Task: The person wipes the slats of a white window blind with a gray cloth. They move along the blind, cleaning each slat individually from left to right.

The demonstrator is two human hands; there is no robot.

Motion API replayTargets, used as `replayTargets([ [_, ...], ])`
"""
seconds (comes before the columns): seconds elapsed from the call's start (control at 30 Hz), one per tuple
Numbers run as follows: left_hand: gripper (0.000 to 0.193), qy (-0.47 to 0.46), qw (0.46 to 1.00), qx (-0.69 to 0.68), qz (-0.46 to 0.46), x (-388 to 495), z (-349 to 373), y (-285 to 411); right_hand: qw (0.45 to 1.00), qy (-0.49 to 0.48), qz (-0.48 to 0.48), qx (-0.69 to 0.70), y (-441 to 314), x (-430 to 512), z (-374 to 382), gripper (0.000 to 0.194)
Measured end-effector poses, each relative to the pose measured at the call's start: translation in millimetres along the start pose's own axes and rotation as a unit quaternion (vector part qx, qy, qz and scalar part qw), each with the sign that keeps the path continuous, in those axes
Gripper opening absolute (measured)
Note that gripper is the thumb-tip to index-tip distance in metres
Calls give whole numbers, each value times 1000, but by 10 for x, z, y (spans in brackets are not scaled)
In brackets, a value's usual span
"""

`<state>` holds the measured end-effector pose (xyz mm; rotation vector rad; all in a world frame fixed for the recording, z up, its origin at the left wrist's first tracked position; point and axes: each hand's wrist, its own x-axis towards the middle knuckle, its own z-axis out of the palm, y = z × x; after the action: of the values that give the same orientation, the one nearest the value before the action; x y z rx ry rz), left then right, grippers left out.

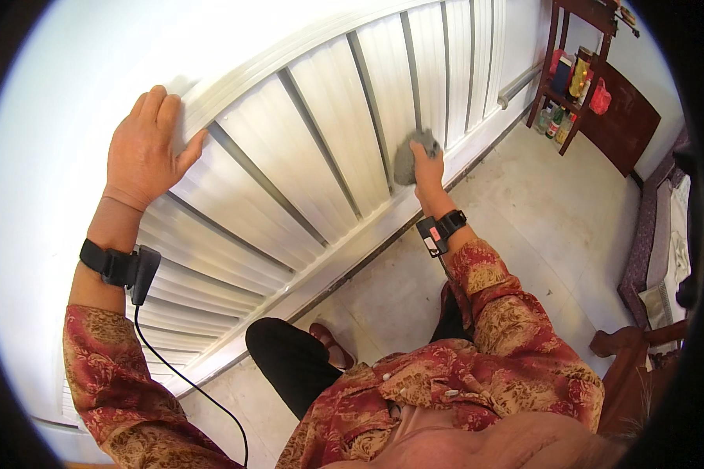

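Note:
My right hand (430,171) grips a bunched grey cloth (408,164) and presses it to the lower part of white slatted wall panelling (328,117). Dark grey grooves run between the slats, and the cloth covers the bottom end of one groove. My left hand (146,143) lies against the white wall (94,64) at the panelling's top rail (258,73). Its thumb is spread away from the fingers, and it holds nothing. Both wrists wear black straps with small devices, and a cable hangs from the left one.
Below the panelling runs a white baseboard (328,246) above the tiled floor (381,281). A dark wooden shelf stand (570,102) holding bottles is in the far corner, near a grey pipe (519,87) and a brown board (619,117). Wooden furniture (628,357) stands at my right.

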<state>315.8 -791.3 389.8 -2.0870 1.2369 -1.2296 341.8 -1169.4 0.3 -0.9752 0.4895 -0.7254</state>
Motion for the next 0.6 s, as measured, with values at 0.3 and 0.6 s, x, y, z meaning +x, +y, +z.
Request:
replayTargets([
  [0.3,49,16,1000,13,21,-38,31,-34,805,-82,-550,-206,-1561,-673,1293,83],
  [0.6,54,-23,999,44,-1,-141,134,-162,786,-65,-544,-287,-1073,-898,993,93],
])
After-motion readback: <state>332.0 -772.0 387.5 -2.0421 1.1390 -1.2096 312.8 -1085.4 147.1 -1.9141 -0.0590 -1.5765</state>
